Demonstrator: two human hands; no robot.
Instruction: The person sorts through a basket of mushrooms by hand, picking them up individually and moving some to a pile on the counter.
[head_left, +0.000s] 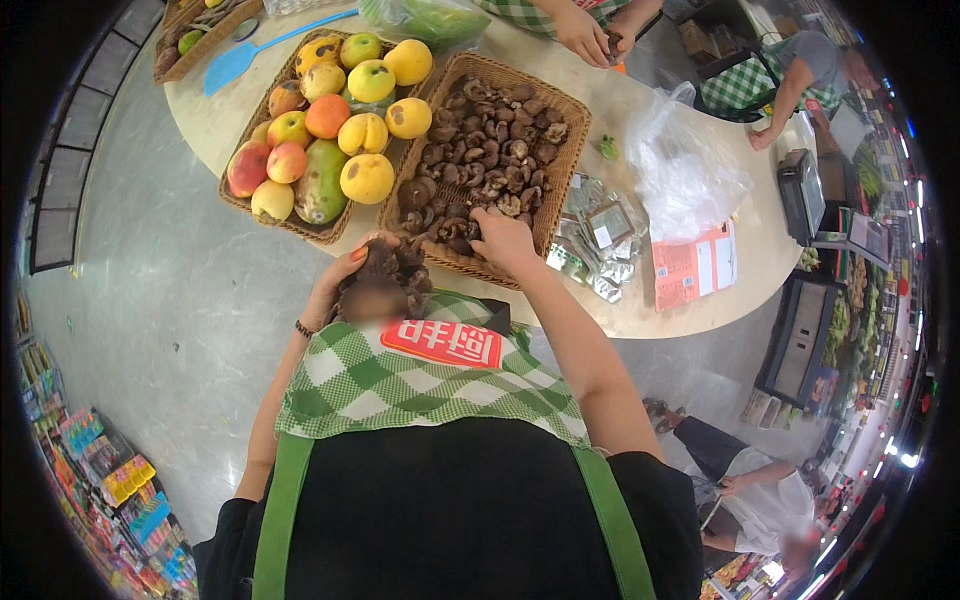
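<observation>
My left hand (341, 277) cups a clump of dark brown mushrooms (401, 262) close to my checked apron, just outside the near edge of a wicker basket (576, 131). A blurred patch covers part of that clump. Inside the basket lie many loose brown mushrooms (487, 142), which look like shiitake. My right hand (504, 238) reaches over the basket's near rim, its fingers bent down among the mushrooms; whether one is pinched between them is hidden.
Left of it, a second wicker basket (234, 196) holds apples, mangoes and other blemished fruit. A blue fly swatter (231, 66) lies behind. To the right are foil packets (600, 232), clear plastic bags (679, 169), an orange printed sheet (694, 266) and a scale (801, 195). Across the table, a co-worker's hands (592, 41) hold something dark.
</observation>
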